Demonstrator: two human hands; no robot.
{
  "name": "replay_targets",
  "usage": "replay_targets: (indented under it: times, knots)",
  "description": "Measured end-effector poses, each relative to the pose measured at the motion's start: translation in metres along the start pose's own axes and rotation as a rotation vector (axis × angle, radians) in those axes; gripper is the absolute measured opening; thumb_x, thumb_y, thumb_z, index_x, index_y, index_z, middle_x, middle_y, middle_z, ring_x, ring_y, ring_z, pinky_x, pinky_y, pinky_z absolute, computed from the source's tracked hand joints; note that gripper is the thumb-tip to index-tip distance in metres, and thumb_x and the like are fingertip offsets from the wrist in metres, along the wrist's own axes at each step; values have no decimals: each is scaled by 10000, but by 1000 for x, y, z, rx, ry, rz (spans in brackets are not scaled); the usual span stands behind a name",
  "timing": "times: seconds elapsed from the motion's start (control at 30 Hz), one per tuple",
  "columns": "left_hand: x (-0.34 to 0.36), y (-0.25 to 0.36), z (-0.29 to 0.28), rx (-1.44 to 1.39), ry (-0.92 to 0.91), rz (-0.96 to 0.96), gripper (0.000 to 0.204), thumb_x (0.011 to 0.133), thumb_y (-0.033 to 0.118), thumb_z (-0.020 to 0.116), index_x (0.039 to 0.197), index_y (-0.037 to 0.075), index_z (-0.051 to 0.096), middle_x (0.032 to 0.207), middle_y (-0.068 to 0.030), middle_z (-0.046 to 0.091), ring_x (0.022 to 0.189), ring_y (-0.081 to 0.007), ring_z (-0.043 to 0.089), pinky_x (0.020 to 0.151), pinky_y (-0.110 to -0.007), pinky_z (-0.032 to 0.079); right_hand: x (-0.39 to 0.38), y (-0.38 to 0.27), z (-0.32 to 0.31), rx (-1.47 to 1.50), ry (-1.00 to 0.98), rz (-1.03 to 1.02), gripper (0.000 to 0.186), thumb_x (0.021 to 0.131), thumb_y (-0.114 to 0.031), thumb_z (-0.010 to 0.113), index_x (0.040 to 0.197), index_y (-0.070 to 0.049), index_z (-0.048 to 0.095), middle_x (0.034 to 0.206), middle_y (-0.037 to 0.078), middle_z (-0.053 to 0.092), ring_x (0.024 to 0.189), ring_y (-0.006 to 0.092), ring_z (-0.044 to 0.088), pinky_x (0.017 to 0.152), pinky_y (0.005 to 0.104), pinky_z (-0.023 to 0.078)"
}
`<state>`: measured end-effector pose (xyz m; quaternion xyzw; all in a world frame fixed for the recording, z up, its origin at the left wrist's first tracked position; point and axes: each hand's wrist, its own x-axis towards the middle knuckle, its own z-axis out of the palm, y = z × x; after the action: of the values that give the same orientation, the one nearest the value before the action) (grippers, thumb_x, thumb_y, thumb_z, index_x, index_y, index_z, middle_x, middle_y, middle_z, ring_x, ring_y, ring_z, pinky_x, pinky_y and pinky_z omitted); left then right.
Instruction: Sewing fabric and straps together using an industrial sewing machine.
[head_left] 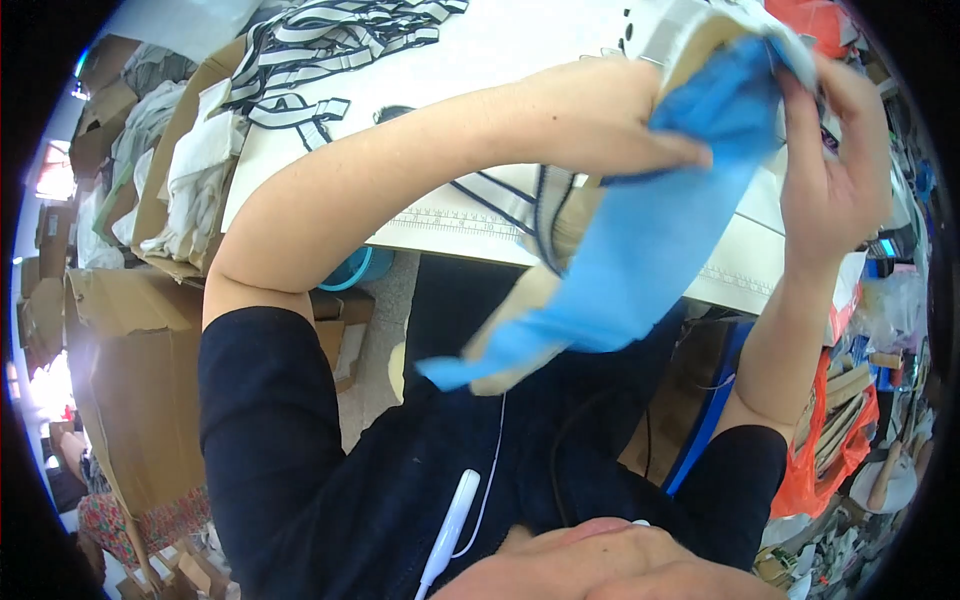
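Observation:
A light-blue piece of cloth with a beige layer behind it hangs slanting from my raised hands over the table's near edge. My left hand grips the cloth's upper left side, thumb in front and the other fingers hidden behind. At the upper right, my right hand pinches the top corner between thumb and fingers; motion blurs it somewhat. A dark-edged strap hangs beside the cloth. Behind the hands, a white machine part is partly covered.
Striped black-and-white straps lie heaped on the white table, which has a ruler scale along its near edge. At left stand an open carton of white cloth and a cardboard box. A red-orange bag is at right.

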<state>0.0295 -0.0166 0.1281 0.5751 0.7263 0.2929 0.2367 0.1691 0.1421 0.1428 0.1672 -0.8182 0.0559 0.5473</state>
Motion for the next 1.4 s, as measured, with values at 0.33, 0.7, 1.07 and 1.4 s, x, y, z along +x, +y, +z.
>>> replay_targets:
  times: [0.33, 0.7, 1.07, 1.4]
  knots:
    - [-14, 36, -74, 15, 696, 251, 407, 989, 311, 504, 1132, -56, 607, 964, -181, 682, 849, -291, 675, 831, -421, 532, -43, -63, 55, 1032, -203, 932, 689, 782, -134, 782, 1352, 9, 422, 1248, 131, 592, 1186, 235, 556, 1010, 369, 451]
    - [-24, -43, -156, -375, 774, -12, 383, 969, 333, 562, 1113, -17, 617, 981, -122, 682, 855, -192, 659, 743, -338, 531, -106, -24, 72, 1346, -654, 1352, 285, 884, -93, 630, 1145, 14, 589, 947, 110, 690, 738, 180, 696, 638, 281, 593]
    - [-69, -203, -74, -841, 719, -441, 112, 973, 286, 554, 991, 178, 579, 824, 17, 622, 658, -95, 565, 527, -220, 467, -101, -95, 79, 215, -532, 524, 613, 731, -247, 795, 1290, -140, 566, 1194, 125, 604, 1066, 331, 583, 906, 402, 482]
    - [-102, -223, -54, -875, 672, -598, 334, 998, 449, 440, 1029, 148, 582, 842, 10, 628, 619, -90, 545, 482, -184, 403, -110, -147, 128, 180, -752, 5, 161, 812, -165, 602, 971, -157, 623, 1260, 62, 551, 1196, 265, 498, 974, 452, 411]
